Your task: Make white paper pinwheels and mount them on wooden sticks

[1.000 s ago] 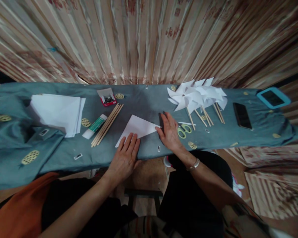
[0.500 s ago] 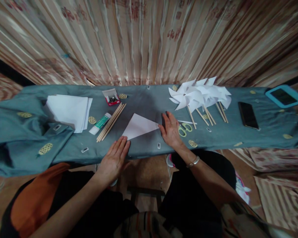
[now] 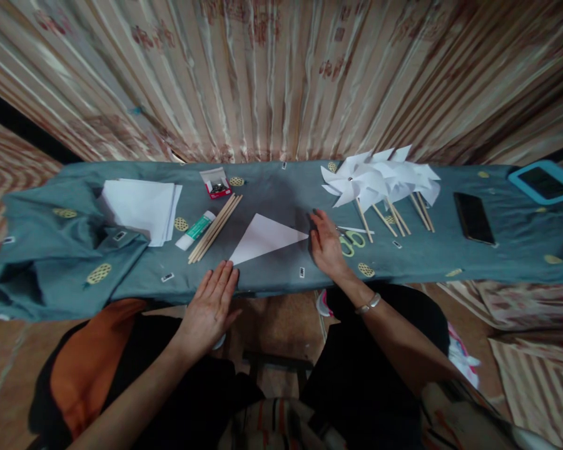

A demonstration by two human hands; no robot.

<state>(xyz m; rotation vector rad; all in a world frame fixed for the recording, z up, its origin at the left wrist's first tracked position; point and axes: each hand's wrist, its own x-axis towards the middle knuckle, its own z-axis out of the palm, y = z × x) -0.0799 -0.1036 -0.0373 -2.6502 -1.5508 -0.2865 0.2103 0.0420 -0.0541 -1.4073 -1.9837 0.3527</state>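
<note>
A white paper folded into a triangle [image 3: 266, 237] lies flat on the cloth-covered table [image 3: 272, 278]. My left hand [image 3: 210, 306] is open, palm down, with its fingertips at the paper's lower left corner. On the other side, my right hand [image 3: 327, 245] rests on the cloth just beyond the paper's right tip, its fingers loosely apart and nothing held in them. Right beside that hand lie scissors with green handles [image 3: 351, 242], their blades partly hidden. Several wooden sticks [image 3: 216, 228] and a green-and-white glue stick [image 3: 196, 230] lie left of the paper.
Several white paper pinwheels on sticks [image 3: 380, 178] lie at the back right. A black phone [image 3: 473, 217] and a blue-framed tablet [image 3: 544, 181] are farther right. A small red box of pins [image 3: 217, 185] stands behind the sticks, and a paper stack [image 3: 143, 209] lies left.
My right hand has shifted slightly right, off the paper's tip. My left hand stays at the lower left corner, and the whole view has drifted a little.
</note>
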